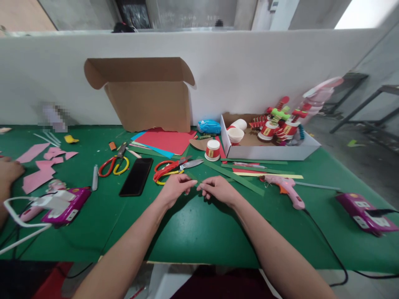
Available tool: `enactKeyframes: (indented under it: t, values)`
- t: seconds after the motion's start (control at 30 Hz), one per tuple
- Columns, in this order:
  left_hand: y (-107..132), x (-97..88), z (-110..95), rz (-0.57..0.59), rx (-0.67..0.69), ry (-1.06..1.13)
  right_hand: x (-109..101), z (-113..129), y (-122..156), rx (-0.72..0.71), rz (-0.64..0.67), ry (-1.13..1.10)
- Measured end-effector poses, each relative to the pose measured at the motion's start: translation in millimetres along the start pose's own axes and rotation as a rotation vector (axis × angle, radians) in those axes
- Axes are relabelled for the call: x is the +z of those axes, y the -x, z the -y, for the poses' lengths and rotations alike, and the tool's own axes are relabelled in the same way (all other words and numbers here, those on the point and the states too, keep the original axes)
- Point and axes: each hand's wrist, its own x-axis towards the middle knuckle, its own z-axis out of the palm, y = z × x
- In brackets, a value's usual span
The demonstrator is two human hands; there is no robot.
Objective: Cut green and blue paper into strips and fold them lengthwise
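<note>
Near the middle of the table, my left hand (177,189) and my right hand (219,190) meet almost tip to tip, thumbs and fingers pinched. Between them is a thin green paper strip (198,182), hard to tell from the green tabletop. Just beyond my left hand lie scissors with red and yellow handles (168,169), their blades pointing right. A red and white paper cup (212,150) stands upside down past my fingertips. From near it, a longer green strip (238,178) slants down to the right, beyond my right hand.
A pink glue gun (286,189) lies to the right, its cord running to the front edge. A white box (268,153) holds cups and cup figures. Leftward are a black phone (136,177), second scissors (114,162) and a purple power strip (68,207). Another person's hand (11,170) is far left.
</note>
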Motion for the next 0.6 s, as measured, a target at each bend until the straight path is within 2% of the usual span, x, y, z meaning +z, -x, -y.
enactKeyframes:
  t: [0.13, 0.3, 0.47, 0.6]
  values:
    - [-0.3, 3.7, 3.2, 0.007, -0.015, -0.035, 2.6, -0.9, -0.1, -0.003, 0.012, -0.015]
    - [0.6, 4.4, 2.4, 0.023, -0.04, 0.026, 2.4, -2.1, -1.0, 0.017, 0.029, -0.011]
    - [1.4, 2.2, 0.1, 0.169, -0.056, 0.065, 2.5, -2.0, -0.5, 0.016, 0.058, -0.043]
    - [0.4, 0.9, 1.6, 0.133, -0.083, 0.071, 2.9, -2.2, 0.3, 0.017, 0.062, -0.039]
